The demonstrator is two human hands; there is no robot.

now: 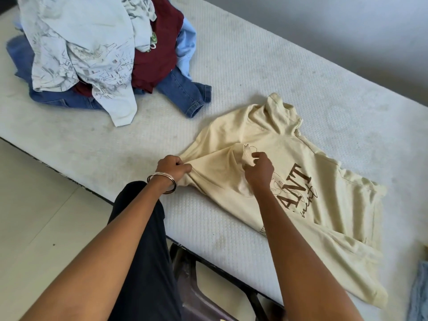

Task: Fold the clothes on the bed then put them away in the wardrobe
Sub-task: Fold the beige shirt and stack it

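A pale yellow T-shirt (324,205) with brown lettering lies spread on the white mattress (254,66), partly hanging over the near edge. My left hand (173,166), with a metal bangle on the wrist, grips the shirt's left edge in a fist. My right hand (257,169) pinches a bunched bit of the fabric near the neckline and lifts it slightly. A pile of unfolded clothes (92,49) sits at the far left of the bed: a light printed shirt on top, a maroon garment, blue jeans and a light blue piece beneath.
The bed's dark frame edge (69,179) runs diagonally from left toward the lower right. Pale tiled floor (34,228) lies to the left. My dark trouser leg (143,251) stands against the bed. A blue-grey cloth (419,293) shows at the right edge.
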